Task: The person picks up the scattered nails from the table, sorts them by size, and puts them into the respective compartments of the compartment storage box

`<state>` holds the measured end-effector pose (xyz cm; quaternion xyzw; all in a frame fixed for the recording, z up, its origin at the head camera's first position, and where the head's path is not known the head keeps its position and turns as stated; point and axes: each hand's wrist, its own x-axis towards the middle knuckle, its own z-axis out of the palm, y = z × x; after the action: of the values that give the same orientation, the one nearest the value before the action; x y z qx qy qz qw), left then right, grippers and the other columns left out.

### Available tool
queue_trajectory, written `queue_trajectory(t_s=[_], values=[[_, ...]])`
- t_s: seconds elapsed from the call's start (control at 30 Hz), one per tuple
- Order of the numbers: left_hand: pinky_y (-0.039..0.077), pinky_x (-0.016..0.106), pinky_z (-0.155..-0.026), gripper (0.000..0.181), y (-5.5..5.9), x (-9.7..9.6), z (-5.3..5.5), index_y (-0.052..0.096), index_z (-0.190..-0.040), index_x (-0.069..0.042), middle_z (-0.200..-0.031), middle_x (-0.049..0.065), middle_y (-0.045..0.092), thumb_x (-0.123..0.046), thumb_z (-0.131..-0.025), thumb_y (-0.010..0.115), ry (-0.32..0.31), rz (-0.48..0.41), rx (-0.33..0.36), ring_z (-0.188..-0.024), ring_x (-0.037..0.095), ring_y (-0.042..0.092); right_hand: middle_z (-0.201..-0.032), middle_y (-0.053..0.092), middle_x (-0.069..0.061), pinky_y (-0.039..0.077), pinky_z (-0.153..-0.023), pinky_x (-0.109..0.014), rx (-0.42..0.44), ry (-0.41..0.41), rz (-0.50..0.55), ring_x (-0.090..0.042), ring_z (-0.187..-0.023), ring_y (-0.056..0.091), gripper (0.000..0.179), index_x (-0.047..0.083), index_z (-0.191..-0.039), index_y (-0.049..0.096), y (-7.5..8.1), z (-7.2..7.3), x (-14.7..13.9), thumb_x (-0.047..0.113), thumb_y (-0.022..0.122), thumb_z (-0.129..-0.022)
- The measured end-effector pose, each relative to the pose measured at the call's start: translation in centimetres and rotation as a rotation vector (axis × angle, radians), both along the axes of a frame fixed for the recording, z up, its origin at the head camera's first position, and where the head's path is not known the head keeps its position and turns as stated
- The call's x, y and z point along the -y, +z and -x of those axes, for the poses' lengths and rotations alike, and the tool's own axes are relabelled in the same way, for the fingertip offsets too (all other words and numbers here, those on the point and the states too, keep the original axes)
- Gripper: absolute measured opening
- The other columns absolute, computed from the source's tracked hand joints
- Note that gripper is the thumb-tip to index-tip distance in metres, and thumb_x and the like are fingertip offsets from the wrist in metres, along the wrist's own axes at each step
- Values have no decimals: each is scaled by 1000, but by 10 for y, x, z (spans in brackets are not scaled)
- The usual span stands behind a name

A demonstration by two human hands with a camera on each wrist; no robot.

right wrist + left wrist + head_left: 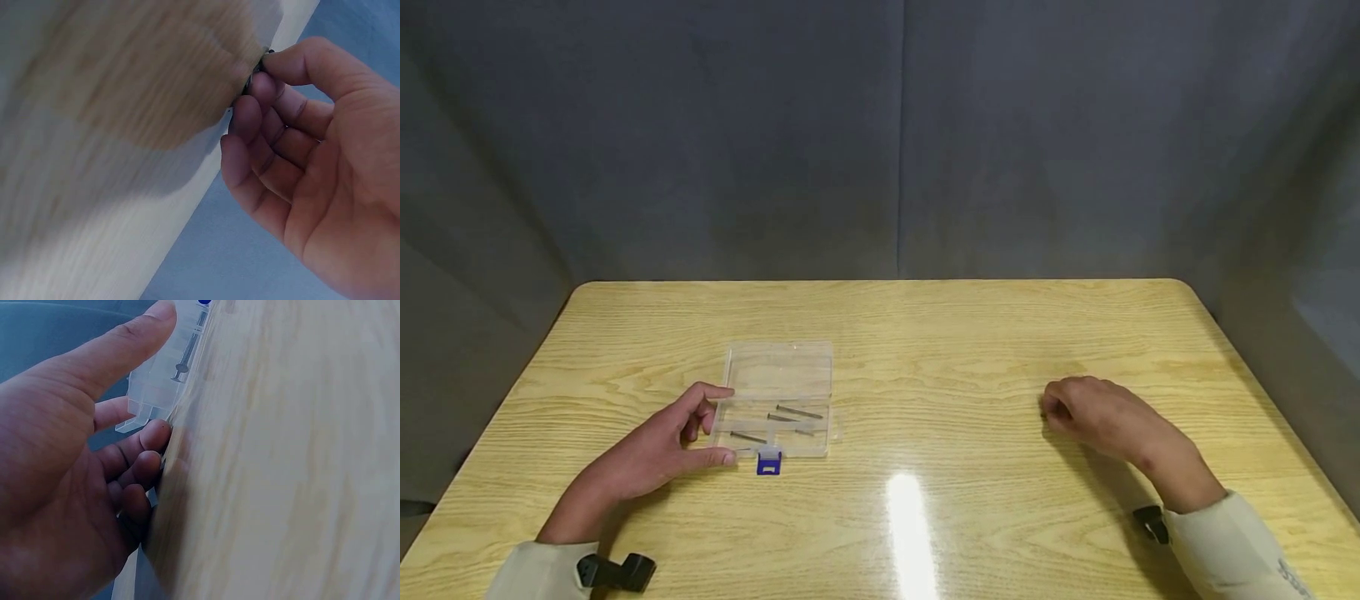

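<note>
An open clear plastic box (780, 367) lies on the left part of the table, with several thin metal nails (799, 412) in its compartments. My left hand (651, 446) holds the box by its left end, thumb at the front corner and index finger near the hinge. In the left wrist view, a nail with a flat head (182, 367) shows through the box wall. On the right, my right hand (1101, 421) is down at the tabletop. Its thumb and fingertips pinch a small dark thin piece (270, 52), mostly hidden by the fingers.
A blue latch (768, 462) hangs from the box's front edge. The wooden table (925, 350) runs back to a dark grey partition (895, 150), with more partitions at both sides. Light glares off the table's front middle.
</note>
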<state>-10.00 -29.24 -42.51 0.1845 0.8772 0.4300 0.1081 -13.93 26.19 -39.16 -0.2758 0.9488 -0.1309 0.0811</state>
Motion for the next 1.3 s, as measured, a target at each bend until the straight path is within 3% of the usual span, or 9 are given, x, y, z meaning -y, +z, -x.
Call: queue_trajectory(t_s=[0.63,1.1,1.3], values=[[38,32,-68,65,-3,-1,1,48,-142,-10,-96,7,42,-25,-90,83,-21,-18,-16,-78,17,41,-76,48,12,36,-58,-30,-33,-1,-29,-7,-65,41,25,24,-82,57,-4,-2,-3,8,68,-97],[38,32,-68,64,-2,1,1,47,-142,-10,-97,8,41,-24,-91,83,-21,-26,-6,-78,18,41,-79,57,14,40,-58,-31,16,-12,-59,-6,-64,44,17,22,-86,65,-1,1,1,13,77,-94],[38,32,-69,64,-2,2,1,47,-142,-11,-97,7,41,-26,-91,82,-23,-20,-6,-79,17,41,-75,53,12,37,-57,-30,18,-9,-62,-7,-62,41,21,22,-83,61,-2,2,2,13,75,-95]])
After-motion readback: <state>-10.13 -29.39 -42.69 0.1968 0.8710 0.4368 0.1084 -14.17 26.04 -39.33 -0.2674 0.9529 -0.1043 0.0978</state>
